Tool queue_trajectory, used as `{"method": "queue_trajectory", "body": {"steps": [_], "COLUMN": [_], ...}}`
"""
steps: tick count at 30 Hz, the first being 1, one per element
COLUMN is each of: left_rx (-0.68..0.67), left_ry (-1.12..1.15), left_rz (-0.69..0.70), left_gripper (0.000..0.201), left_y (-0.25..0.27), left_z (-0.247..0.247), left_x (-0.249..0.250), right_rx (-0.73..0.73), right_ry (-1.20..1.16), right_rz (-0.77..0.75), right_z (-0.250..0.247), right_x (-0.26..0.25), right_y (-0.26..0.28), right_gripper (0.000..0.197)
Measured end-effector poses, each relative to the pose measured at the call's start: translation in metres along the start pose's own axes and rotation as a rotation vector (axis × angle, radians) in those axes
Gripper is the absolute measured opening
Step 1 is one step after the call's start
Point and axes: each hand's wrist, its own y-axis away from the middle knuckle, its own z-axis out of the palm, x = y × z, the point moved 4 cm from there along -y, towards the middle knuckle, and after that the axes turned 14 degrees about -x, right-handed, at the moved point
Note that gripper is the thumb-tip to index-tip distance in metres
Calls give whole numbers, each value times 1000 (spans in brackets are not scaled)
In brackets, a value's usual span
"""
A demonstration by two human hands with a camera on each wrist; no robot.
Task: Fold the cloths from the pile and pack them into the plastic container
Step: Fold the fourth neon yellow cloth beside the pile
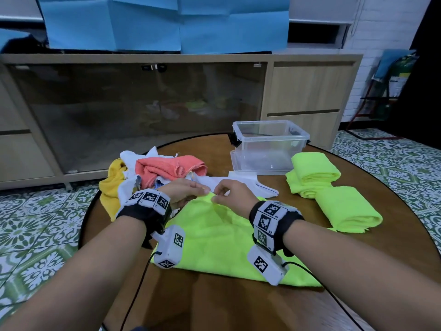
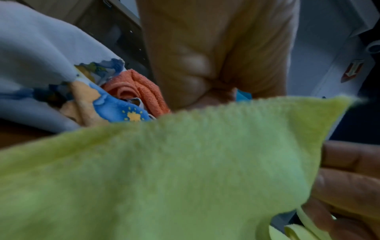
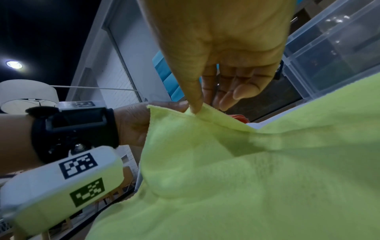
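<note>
Both grips pinching far corner of green cloth (image 1: 222, 232), left hand (image 1: 183, 191) and right hand (image 1: 232, 193) nearly touching, cloth spread on surface (image 1: 238, 304), pile (image 1: 152, 173) behind left, container (image 1: 268, 146) behind right.

Round table (image 1: 238, 306) — cloths (image 1: 167, 170), plastic container (image 1: 269, 146)

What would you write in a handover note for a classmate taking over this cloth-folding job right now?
Left hand and right hand both pinch the far edge of the neon green cloth spread on the round table.
Plastic container: holds no cloths yet.
Done: two folded green cloths lie to its right.
Left: fold this one, then the pile, and pack everything.
</note>
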Motion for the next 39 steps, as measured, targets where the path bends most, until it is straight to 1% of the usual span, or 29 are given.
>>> {"method": "queue_trajectory", "body": {"steps": [1, 4, 7, 9, 13, 16, 17, 19, 21, 24, 27, 29, 32, 33, 35, 37, 39], "left_rx": [-23, -81, -55, -1, 80, 161, 189, 245, 263, 252, 178, 148, 99, 92, 107, 103, 79], "left_ry": [36, 61, 25, -10, -1, -25, -50, -86, -115, -109, -70, -28, 63, 72, 29, -27, -32], "left_rz": [13, 16, 1, -19, -58, -79, -93, -110, -122, -135, -167, -165, -145, -143, -139, -112, -69], "left_gripper": [22, 26, 13, 9, 18, 18, 17, 17, 18, 20, 22, 20, 9, 9, 15, 17, 15], "left_y": [2, 12, 23, 30, 44, 47, 46, 42, 37, 30, 21, 14, 6, 7, 7, 7, 8], "left_z": [1, 6, 9, 9, 14, 13, 12, 9, 7, 4, 4, 6, 7, 9, 7, 5, -1], "left_x": [0, 4, 8, 12, 22, 24, 24, 24, 22, 17, 15, 14, 11, 12, 13, 13, 13], "right_rx": [7, 11, 17, 27, 40, 62, 40, -59, -122, -102, -96, -70, -4, 7, 12, -3, -23], "right_ry": [-3, -26, -81, -104, -81, -56, -43, 13, 46, -1, -55, -89, -78, -59, -55, -143, -279], "right_rz": [-14, -71, -110, -120, -132, -158, -160, -136, -105, -102, -107, -115, -126, -126, -128, -122, -103], "right_z": [0, 2, 4, 2, 0, -2, -3, 0, 4, 7, 13, 17, 19, 19, 17, 15, 12], "right_x": [-1, -7, -11, -12, -14, -18, -19, -18, -12, -6, -6, -6, -3, -2, -1, 1, 2], "right_y": [1, 5, 9, 11, 17, 23, 25, 26, 28, 26, 19, 15, 10, 9, 7, 7, 7], "right_gripper": [12, 11, 9, 14, 14, 25, 24, 20, 19, 21, 21, 21, 18, 16, 14, 19, 24]}}
